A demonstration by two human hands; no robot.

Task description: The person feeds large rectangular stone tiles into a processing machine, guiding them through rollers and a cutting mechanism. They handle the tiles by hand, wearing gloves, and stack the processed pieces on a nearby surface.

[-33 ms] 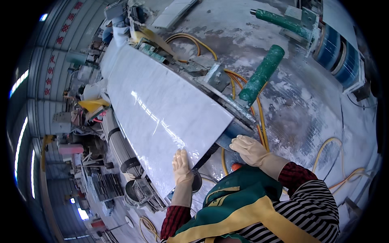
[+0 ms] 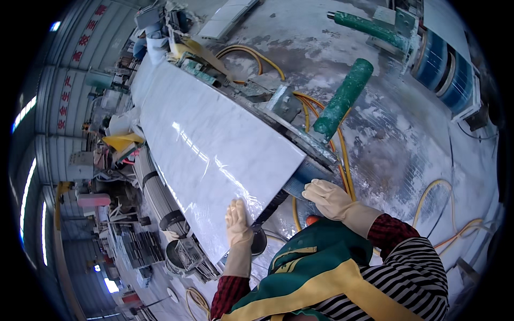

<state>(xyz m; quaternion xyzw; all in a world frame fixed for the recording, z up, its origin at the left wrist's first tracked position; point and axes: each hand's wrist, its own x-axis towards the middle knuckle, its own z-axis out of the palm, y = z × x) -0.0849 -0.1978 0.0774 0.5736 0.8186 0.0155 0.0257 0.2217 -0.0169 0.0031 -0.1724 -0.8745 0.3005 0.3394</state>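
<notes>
A long pale grey, glossy stone slab [image 2: 214, 123] stretches away from me, with streaks of reflected light on its face. Cream rubber gloves cover both hands. My left hand [image 2: 238, 222] lies with its fingers stretched out on the slab's face, close to its near edge. My right hand [image 2: 326, 198] is just off the slab's near right corner, beside a blue ribbed part [image 2: 302, 179] that shows beneath the slab. Its fingers look extended and side by side, with nothing visible in them. Whether its fingertips touch the blue part I cannot tell.
A green roller [image 2: 345, 96] sticks out right of the slab. Yellow hoses [image 2: 348, 160] run over the wet, white-stained floor. Along the slab's left side lies a grey ribbed cover [image 2: 158, 184]. Blue drums [image 2: 444, 67] stand at the far right.
</notes>
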